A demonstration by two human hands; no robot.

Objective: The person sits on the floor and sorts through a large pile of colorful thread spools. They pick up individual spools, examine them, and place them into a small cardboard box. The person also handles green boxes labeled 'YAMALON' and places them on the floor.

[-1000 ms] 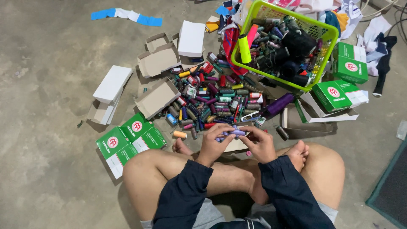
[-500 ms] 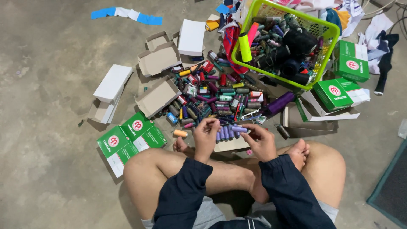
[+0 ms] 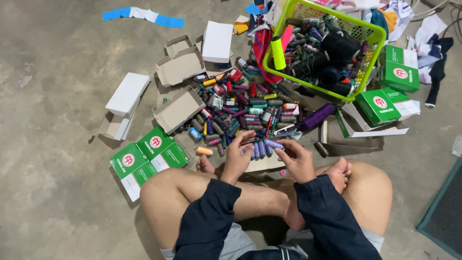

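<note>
I sit cross-legged on a concrete floor. In front of my shins lies an open cardboard box (image 3: 260, 164) with a row of purple thread spools (image 3: 260, 149) in it. My left hand (image 3: 238, 155) rests on the spools at the left end of the row. A single purple spool (image 3: 274, 144) is pinched in the fingers of my right hand (image 3: 297, 159) at the right end of the row. Just beyond the box spreads a heap of many coloured thread spools (image 3: 240, 108).
A lime green basket (image 3: 373, 33) of dark cones and spools stands at the back right. Green boxes lie at the left (image 3: 147, 156) and right (image 3: 382, 106). Open white and brown cartons (image 3: 179, 65) lie at the back left. A large purple cone (image 3: 316, 117) lies by the heap.
My hands lowered from in front of me to the box. The purple spools now lie in a row in it, and my right hand sets one at the row's end.
</note>
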